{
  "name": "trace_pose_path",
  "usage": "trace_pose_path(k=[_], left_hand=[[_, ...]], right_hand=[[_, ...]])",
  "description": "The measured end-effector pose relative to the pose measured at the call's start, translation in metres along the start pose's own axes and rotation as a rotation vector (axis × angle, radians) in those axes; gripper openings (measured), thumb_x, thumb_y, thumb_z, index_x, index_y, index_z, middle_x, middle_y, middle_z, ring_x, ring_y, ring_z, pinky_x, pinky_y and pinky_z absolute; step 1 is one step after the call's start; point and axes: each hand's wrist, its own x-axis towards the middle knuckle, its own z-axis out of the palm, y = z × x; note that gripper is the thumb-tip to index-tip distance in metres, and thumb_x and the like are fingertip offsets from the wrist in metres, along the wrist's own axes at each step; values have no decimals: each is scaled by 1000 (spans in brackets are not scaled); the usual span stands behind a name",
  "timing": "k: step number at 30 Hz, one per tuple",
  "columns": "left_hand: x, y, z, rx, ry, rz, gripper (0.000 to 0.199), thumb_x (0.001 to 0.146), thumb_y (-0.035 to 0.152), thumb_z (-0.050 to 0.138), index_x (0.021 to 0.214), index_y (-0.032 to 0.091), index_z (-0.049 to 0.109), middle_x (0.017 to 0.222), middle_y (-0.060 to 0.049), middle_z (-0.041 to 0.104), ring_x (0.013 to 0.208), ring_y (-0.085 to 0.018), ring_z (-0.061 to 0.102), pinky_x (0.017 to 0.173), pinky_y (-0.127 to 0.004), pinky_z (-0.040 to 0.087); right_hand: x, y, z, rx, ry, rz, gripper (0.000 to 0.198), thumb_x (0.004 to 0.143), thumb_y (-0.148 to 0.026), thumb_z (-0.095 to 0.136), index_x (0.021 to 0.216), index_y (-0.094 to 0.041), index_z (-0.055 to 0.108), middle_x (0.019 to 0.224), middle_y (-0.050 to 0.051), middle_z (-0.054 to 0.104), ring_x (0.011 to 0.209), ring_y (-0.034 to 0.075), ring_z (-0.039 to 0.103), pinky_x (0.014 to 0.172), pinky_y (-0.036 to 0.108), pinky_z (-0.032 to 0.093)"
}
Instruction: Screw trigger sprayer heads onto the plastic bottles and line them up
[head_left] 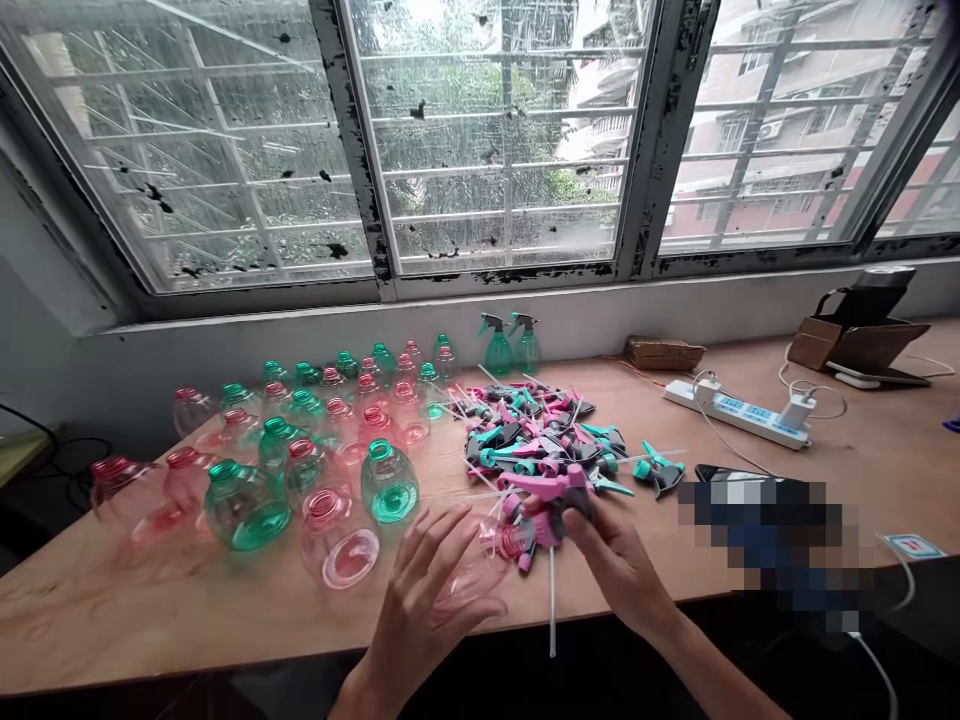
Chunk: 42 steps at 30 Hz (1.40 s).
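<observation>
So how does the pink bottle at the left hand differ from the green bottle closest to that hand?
Colour: the pink bottle is see-through pink; the green bottle is see-through green.
Pose: the pink bottle is tipped, neck toward the right hand; the green bottle stands upright on the table.
Neck: the pink bottle's is right by a pink-and-grey trigger sprayer; the green bottle's has none.
Both have rounded bodies and narrower necks.

On the brown wooden table, round pink or green plastic bottles stand left of piled pink-teal-black plastic spray heads; a long white plastic power strip lies right.
</observation>
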Motion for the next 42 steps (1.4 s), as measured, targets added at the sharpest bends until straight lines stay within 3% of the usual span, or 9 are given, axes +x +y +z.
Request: trace_pose_path(k=[3, 6, 10, 15, 21, 26, 33, 37, 42], left_hand=[[-6, 1, 5, -159, -6, -143, 53, 106, 50, 47, 154, 28, 48, 165, -15, 44, 151, -35, 44, 120, -55, 44], [-10, 1, 10, -370, 9, -387, 46, 111, 38, 38, 156, 32, 45, 171, -10, 34, 158, -30, 33, 126, -55, 36], [-6, -6, 12, -680, 51, -632, 76, 100, 60, 55, 163, 27, 27, 168, -16, 38, 157, -33, 35, 127, -54, 34], [-3, -16, 11, -759, -129, -739, 98, 83, 71, 71, 158, 17, 41, 162, -25, 47, 146, -43, 51, 115, -58, 48], [1, -16, -1, -744, -218, -736, 100, 73, 52, 90, 156, 19, 44, 160, -22, 51, 146, -41, 51, 120, -61, 41], [3, -15, -10, -719, -235, -674, 94, 73, 32, 92, 155, 30, 45, 157, -14, 56, 144, -37, 53, 121, -58, 42], [-16, -13, 3, -654, -90, -545, 118, 77, 27, 91, 164, 45, 12, 166, -13, 39, 151, -37, 44, 120, -59, 42], [-18, -10, 13, -663, -101, -531, 99, 83, 32, 85, 162, 38, 25, 171, -14, 33, 158, -36, 31, 127, -57, 31], [-20, -14, 20, -706, -143, -571, 93, 94, 38, 71, 166, 34, 12, 161, -18, 48, 137, -33, 60, 109, -49, 56]], right_hand=[[-5, 11, -4, -33, -61, 73, 36, 98, -54, 68, 106, -21, 78, 94, 7, 79, 81, 24, 70, 78, 34, 58], [-10, 21, -10, 17, -47, 88, 40, 98, -58, 64, 103, -19, 75, 82, 7, 76, 62, 20, 66, 59, 32, 56], [-10, 32, -13, 115, -35, 146, 46, 94, -62, 68, 104, -17, 70, 67, 3, 70, 51, 20, 64, 45, 29, 50], [-8, 43, -13, 166, 33, 216, 41, 92, -59, 72, 98, -18, 70, 74, 1, 70, 51, 14, 60, 45, 25, 49], [-7, 40, -16, 137, 42, 252, 45, 61, -35, 101, 98, -19, 80, 76, -1, 76, 67, 17, 69, 66, 27, 57], [-9, 31, -15, 25, -67, 220, 43, 66, -36, 99, 103, -23, 82, 90, 3, 81, 83, 24, 75, 79, 33, 60], [-12, 38, -21, 72, -158, 254, 39, 82, -49, 86, 100, -19, 68, 61, -1, 73, 49, 14, 62, 49, 24, 46], [-12, 43, -31, 80, -157, 287, 43, 74, -47, 93, 97, -20, 68, 52, -8, 62, 46, 11, 57, 47, 21, 43], [-12, 42, -32, 51, -175, 322, 48, 76, -43, 93, 108, -20, 66, 59, -4, 71, 46, 12, 60, 46, 22, 44]])
